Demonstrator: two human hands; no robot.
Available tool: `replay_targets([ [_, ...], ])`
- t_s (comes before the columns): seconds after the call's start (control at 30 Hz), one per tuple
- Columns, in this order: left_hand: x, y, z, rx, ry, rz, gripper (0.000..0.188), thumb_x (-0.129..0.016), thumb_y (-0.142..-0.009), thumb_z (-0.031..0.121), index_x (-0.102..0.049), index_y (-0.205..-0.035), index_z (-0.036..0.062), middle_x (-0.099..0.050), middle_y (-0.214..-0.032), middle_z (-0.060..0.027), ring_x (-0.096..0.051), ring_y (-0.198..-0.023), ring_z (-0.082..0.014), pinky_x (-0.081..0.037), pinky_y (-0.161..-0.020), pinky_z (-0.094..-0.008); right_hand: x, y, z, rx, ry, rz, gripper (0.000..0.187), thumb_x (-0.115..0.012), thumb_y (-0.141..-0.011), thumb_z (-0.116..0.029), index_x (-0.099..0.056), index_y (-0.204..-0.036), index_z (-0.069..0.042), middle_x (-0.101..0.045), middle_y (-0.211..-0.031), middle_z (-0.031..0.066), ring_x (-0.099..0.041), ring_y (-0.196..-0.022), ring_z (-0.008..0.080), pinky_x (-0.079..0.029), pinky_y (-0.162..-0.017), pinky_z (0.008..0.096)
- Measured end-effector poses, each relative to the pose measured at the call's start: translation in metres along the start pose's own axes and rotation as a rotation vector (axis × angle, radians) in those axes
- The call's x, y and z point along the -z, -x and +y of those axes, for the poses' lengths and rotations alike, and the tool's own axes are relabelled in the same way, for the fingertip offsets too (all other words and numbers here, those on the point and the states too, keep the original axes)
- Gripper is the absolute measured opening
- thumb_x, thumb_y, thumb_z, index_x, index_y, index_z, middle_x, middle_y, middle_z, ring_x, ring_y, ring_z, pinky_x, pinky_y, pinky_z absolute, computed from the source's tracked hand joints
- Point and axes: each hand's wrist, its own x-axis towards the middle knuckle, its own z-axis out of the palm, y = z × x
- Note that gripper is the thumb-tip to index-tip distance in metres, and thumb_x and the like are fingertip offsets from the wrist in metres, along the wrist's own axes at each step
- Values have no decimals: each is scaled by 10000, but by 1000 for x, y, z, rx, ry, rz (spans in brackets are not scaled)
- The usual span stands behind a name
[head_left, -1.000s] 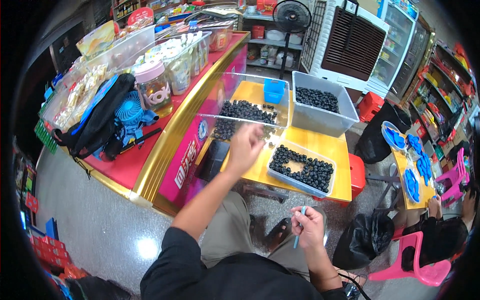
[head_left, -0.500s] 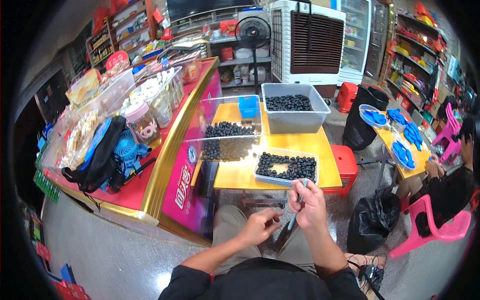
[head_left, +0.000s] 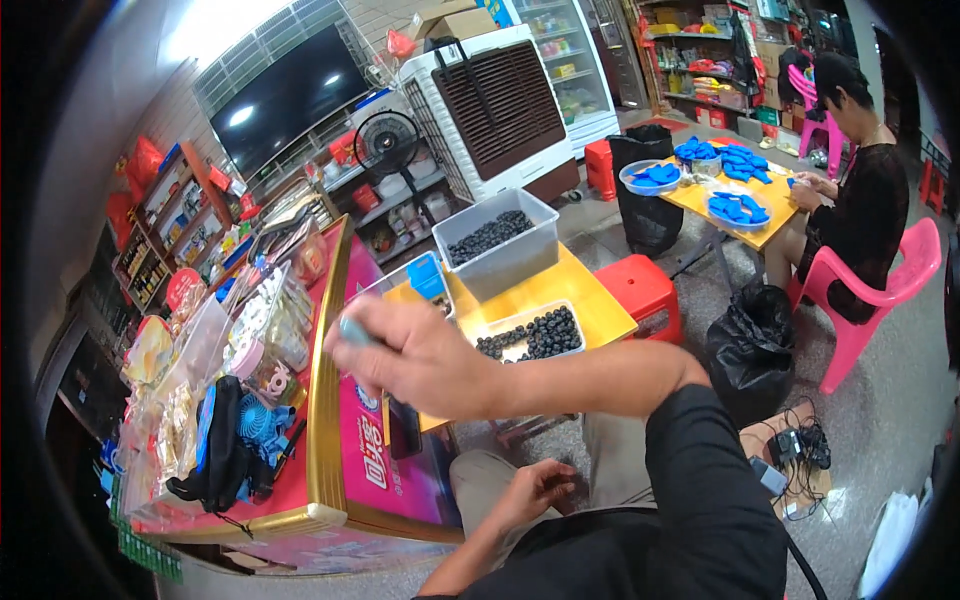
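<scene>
My right hand (head_left: 415, 355) is raised across in front of me, toward the counter on the left, and looks blurred. Its fingers are closed round a pale blue-green stick (head_left: 353, 332), of which only a short end shows. Down by my lap is my left hand (head_left: 540, 487), fingers loosely bent and a little apart, with nothing visible in it. Beyond my right forearm, a shallow tray (head_left: 487, 330) of round black pieces (head_left: 552, 334) stands on a yellow table (head_left: 590, 292), partly hidden by the arm. A deep grey tub (head_left: 505, 262) behind it holds more black pieces.
The red-topped counter (head_left: 322, 330) on the left bears tubs, bags and a blue hand fan (head_left: 262, 425). A blue box (head_left: 427, 275) sits in a clear tray. Right are a red stool (head_left: 640, 285), black bags (head_left: 750, 355), and a seated person (head_left: 865, 200) at another table with blue pieces.
My right hand has swung up and left with the stick, from above my lap to beside the counter. My left hand stays low. The whole view has turned toward the right.
</scene>
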Motion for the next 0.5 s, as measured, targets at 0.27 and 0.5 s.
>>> replay_targets([
  [0.27,13,17,-29,118,-219,-24,249,-605,-824,77,-630,-1062,11,-666,-1006,-136,-656,-897,-209,-512,-778,-329,33,111,129,-414,410,-237,249,-577,-920,-209,-601,-1120,-62,-584,-713,44,-556,-582,112,-446,-541,291],
  [0.5,20,11,-57,-74,-417,82,283,-573,-763,141,-637,-1019,38,-624,-976,-187,-605,-908,-381,-496,-795,-435,83,202,173,-868,433,-25,237,-602,-892,-188,-618,-1073,-35,-533,-669,-27,-491,-579,59,-426,-527,242],
])
